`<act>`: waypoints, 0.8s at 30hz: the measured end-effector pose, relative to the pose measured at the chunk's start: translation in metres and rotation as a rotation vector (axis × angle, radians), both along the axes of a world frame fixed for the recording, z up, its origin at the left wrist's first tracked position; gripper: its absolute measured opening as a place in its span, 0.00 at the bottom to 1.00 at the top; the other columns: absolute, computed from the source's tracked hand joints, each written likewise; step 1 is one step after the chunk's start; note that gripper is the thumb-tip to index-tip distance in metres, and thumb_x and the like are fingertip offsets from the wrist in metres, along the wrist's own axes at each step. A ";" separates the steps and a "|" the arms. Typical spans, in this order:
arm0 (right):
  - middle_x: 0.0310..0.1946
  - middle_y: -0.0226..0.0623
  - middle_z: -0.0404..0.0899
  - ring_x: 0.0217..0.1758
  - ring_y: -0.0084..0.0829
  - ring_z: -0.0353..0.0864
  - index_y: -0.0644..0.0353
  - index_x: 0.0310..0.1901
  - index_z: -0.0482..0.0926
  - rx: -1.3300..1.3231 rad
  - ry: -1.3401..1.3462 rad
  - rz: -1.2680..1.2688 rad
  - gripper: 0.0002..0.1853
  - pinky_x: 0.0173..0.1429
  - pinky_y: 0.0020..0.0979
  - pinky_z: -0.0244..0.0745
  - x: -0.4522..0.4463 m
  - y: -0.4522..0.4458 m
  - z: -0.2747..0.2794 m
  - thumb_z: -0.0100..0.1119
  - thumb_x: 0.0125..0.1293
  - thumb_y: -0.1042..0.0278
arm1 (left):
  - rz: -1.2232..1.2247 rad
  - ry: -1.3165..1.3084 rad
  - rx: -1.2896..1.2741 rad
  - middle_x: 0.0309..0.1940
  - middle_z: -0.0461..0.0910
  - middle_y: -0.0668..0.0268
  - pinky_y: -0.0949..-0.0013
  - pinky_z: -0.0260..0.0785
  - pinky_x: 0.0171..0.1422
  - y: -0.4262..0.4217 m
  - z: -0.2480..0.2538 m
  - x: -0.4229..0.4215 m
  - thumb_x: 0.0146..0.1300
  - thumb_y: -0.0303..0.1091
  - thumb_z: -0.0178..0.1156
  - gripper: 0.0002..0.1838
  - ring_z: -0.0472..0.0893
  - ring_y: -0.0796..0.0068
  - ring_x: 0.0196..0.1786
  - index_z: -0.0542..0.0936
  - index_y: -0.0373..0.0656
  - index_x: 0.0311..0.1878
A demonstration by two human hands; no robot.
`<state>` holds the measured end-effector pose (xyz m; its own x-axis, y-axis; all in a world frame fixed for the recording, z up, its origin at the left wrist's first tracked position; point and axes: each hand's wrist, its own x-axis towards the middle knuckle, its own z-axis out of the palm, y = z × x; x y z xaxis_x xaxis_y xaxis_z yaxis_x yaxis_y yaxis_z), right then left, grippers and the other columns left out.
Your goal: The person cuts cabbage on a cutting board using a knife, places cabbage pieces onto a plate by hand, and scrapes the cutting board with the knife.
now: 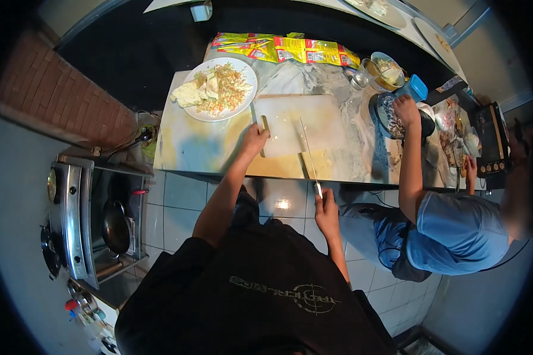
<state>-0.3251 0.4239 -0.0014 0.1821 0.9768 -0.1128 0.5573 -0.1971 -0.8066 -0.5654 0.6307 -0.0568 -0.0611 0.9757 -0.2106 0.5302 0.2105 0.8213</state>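
Note:
A white cutting board (326, 121) with small food scraps on it lies on the marble counter. At the board's left edge, by its handle slot, my left hand (255, 139) is closed on the rim. My right hand (327, 212) wraps round the handle of a long knife (309, 149), just off the counter's front edge. The knife's thin blade points away from me over the board. Left of the board, a white plate (205, 66) holds shredded vegetables (224, 94) and pale, flat chunks (190, 93) of food.
Yellow-red packets (308, 52) line the back of the counter. Bowls (387, 71) and a blue container (416, 87) stand at the right. There a co-worker in a blue shirt (456, 231) reaches over a dark pan (388, 115). A stove (74, 219) is at the left.

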 end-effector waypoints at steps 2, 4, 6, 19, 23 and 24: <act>0.21 0.40 0.71 0.24 0.36 0.73 0.61 0.47 0.69 0.005 0.038 0.036 0.08 0.31 0.37 0.67 0.008 -0.015 0.001 0.50 0.74 0.66 | 0.127 -0.145 -0.024 0.43 0.82 0.47 0.57 0.73 0.50 -0.022 -0.006 0.014 0.61 0.40 0.58 0.19 0.82 0.47 0.45 0.75 0.34 0.49; 0.22 0.41 0.72 0.24 0.36 0.73 0.62 0.48 0.69 -0.009 0.066 0.104 0.09 0.31 0.36 0.67 0.010 -0.027 0.008 0.49 0.75 0.65 | 0.226 -0.575 0.254 0.41 0.81 0.48 0.60 0.71 0.51 -0.046 -0.019 0.024 0.67 0.39 0.54 0.18 0.81 0.53 0.45 0.71 0.34 0.52; 0.22 0.41 0.72 0.24 0.36 0.73 0.62 0.48 0.69 -0.006 0.078 0.165 0.09 0.31 0.36 0.67 0.009 -0.033 0.009 0.48 0.76 0.65 | 0.344 -0.523 0.227 0.38 0.80 0.50 0.61 0.71 0.49 -0.085 0.018 0.027 0.71 0.38 0.50 0.16 0.80 0.57 0.41 0.70 0.35 0.52; 0.40 0.56 0.81 0.39 0.61 0.80 0.63 0.51 0.68 0.130 0.010 0.860 0.12 0.40 0.52 0.75 -0.097 -0.082 0.069 0.49 0.74 0.63 | 0.749 -0.397 0.364 0.35 0.78 0.64 0.70 0.69 0.47 -0.305 0.092 -0.088 0.78 0.38 0.47 0.12 0.75 0.77 0.40 0.71 0.38 0.50; 0.37 0.55 0.82 0.36 0.61 0.80 0.61 0.50 0.68 0.191 -0.050 1.097 0.13 0.38 0.55 0.75 -0.143 -0.101 0.046 0.50 0.74 0.61 | 0.903 -0.281 0.465 0.34 0.77 0.63 0.69 0.68 0.45 -0.372 0.093 -0.124 0.78 0.40 0.45 0.14 0.74 0.76 0.38 0.70 0.37 0.49; 0.37 0.55 0.82 0.36 0.61 0.80 0.61 0.50 0.68 0.191 -0.042 1.132 0.13 0.38 0.55 0.75 -0.154 -0.100 0.031 0.50 0.74 0.61 | 0.937 -0.269 0.469 0.34 0.77 0.63 0.69 0.68 0.45 -0.390 0.090 -0.136 0.78 0.40 0.45 0.14 0.74 0.76 0.38 0.70 0.37 0.49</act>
<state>-0.4790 0.3243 0.0297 -0.8110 0.5837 0.0400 0.3645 0.5576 -0.7458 -0.7015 0.2408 0.0327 -0.8323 0.5517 0.0540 0.1123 0.0725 0.9910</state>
